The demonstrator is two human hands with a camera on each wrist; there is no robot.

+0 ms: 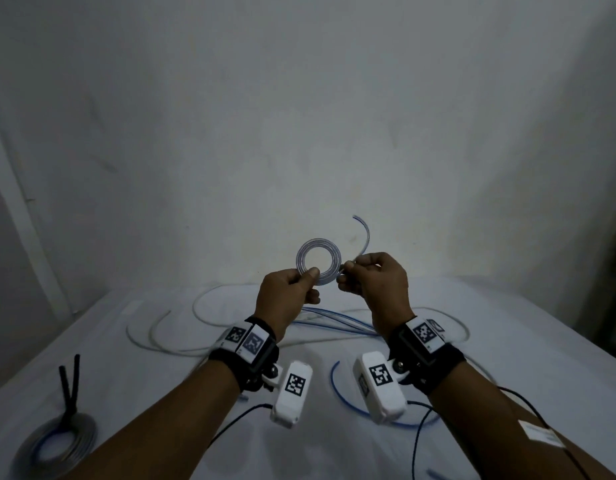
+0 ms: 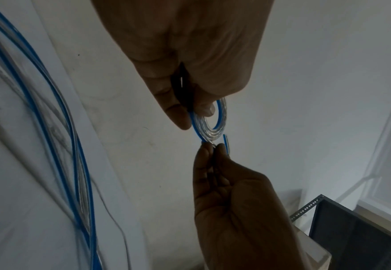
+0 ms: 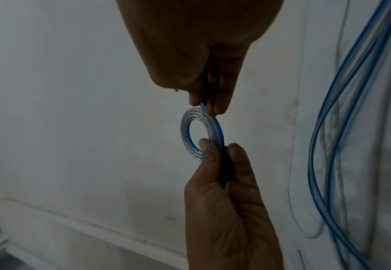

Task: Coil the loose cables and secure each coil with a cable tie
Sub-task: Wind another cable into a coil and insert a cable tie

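Observation:
A small flat coil of clear cable with a blue stripe is held up in the air in front of the wall, above the table. My left hand pinches its lower left edge between thumb and fingers. My right hand pinches the cable at the coil's right edge, and the free end curves up past it. In the left wrist view the coil sits between the left hand above and the right hand below. The right wrist view shows the coil under the right hand.
Loose clear and blue cables sprawl over the white-covered table beneath my hands. A wound coil with a black tie sticking up lies at the near left. A dark metal rack stands off to the side.

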